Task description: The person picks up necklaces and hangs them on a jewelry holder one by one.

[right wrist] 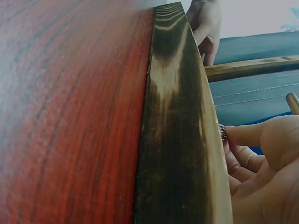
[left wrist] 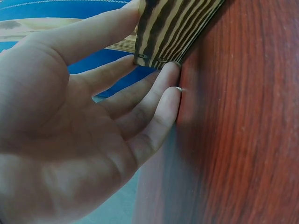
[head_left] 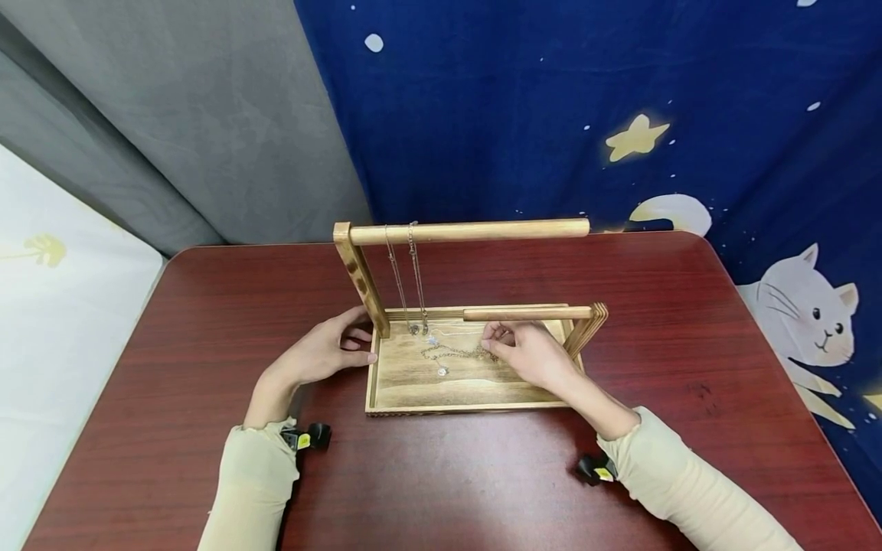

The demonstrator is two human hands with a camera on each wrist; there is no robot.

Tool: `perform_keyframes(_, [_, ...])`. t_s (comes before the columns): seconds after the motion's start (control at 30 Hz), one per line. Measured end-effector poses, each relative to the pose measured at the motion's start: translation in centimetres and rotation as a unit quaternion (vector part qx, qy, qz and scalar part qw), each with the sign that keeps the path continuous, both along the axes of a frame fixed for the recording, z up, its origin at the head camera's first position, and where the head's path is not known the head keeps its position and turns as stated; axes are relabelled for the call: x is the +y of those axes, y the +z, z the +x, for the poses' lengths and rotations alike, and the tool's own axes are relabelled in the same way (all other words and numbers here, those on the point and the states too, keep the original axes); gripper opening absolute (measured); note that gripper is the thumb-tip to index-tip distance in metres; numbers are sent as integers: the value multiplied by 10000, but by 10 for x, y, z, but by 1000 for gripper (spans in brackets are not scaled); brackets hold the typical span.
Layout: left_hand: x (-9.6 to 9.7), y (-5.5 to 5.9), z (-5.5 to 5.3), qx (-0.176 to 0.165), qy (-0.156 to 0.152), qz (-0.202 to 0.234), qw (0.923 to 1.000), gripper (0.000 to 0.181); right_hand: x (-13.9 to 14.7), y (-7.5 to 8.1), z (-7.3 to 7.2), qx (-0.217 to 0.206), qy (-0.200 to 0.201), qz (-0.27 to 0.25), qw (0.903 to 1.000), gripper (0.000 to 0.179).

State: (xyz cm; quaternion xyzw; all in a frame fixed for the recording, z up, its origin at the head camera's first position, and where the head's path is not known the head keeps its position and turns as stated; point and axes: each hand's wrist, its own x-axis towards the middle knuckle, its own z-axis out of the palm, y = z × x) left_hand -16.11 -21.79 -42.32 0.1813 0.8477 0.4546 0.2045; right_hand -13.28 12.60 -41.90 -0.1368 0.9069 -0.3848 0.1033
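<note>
Wooden jewelry stand (head_left: pixel 441 383): shallow rectangular tray, burnt-grain wood, two round dowel bars on slanted posts, sits centre of a glossy red-brown wood-grain table (head_left: pixel 172 367). Tall bar (head_left: pixel 468 230) at 12 o'clock carries two thin silver chains (head_left: pixel 406 283) hanging straight down. Loose necklace (head_left: pixel 451 353), fine gold-tone chain with small pendant, lies crumpled on the tray floor, mid-tray.

Right hand (head_left: pixel 527 352) at 3 o'clock of the necklace, under the low bar, fingertips (right wrist: pixel 243 135) pinching the chain end; links too small to make out. Left hand (head_left: pixel 324 352) at 9 o'clock, fingers straight, relaxed, resting against the tray's left edge and post base. Wrist views mostly blocked by tray wall and palm. Beige sleeves, cut off at bottom edge.
</note>
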Motion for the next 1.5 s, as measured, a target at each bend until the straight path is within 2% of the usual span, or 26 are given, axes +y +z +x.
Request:
perform_keyframes(0.37, [-2,-2,2,-49,15,-70,10000,78,2,1,2,-475,-69,-766,9959,5])
perform_keyframes(0.63, [-2,-1,4,-92,21,-53,9999,78,4,7,5,-1075,-128,-1546,9820,12])
perform_keyframes(0.83, [-2,-1,3,-80,30,-66,9999,78,8,14,10,-1268,-145,-1664,9778,19])
perform_keyframes(1.03, [-1,0,1,-53,15,-16,10000,77,12,19,12,-1206,225,-1979,9725,21])
perform_keyframes(1.3, [-1,0,0,-103,45,-33,9999,78,16,26,15,-935,406,-1812,9781,19])
perform_keyframes(1.5, [-1,-1,-1,-114,58,-75,9999,79,19,35,19,-851,573,-1850,9774,21])
